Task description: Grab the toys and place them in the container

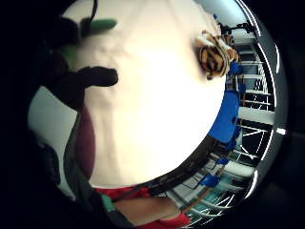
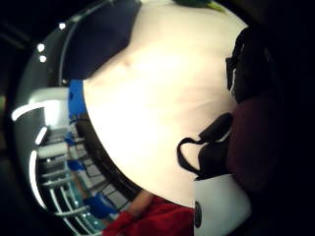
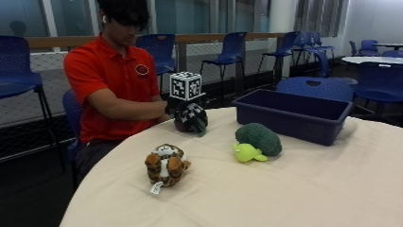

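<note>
My gloved right hand (image 3: pixel 191 116) is at the table's edge closest to the person, its fingers curled down over a dark maroon soft toy (image 3: pixel 182 126). That toy lies close against the palm in both palm views (image 1: pixel 86 143) (image 2: pixel 251 142). A striped tiger plush (image 3: pixel 167 163) (image 1: pixel 214 55) sits upright near the front edge of the table. A green broccoli plush (image 3: pixel 257 141) lies mid-table in front of the navy container (image 3: pixel 296 116) (image 2: pixel 103 34), which looks empty from the outside view.
The round table has a cream cloth (image 3: pixel 315 189). Blue chairs (image 3: pixel 230 52) stand behind the table and beside the container. The person's bare left arm (image 3: pixel 126 109) rests at the table edge beside the gloved hand.
</note>
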Available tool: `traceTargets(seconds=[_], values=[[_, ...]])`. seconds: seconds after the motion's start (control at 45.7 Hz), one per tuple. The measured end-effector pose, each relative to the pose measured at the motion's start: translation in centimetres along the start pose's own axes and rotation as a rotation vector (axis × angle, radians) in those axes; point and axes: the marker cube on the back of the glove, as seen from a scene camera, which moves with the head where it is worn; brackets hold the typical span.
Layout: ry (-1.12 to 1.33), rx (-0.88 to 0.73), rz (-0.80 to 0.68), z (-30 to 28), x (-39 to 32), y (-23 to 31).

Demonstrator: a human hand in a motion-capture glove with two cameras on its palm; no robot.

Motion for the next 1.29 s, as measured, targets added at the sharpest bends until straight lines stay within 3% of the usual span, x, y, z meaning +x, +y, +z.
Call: traceTargets(seconds=[0.438, 0.986, 1.095, 1.161, 1.292], values=[[-0.066, 0.088, -0.092, -10.7, -1.0, -4.0], [-0.053, 0.205, -0.273, -20.5, -13.9, -15.1], [-0.05, 0.291, -0.374, -21.8, -17.1, -16.9], [-0.088, 0.345, -0.314, -21.9, -19.6, -18.4], [-0.005, 0.388, -0.331, -19.7, -20.8, -21.2]])
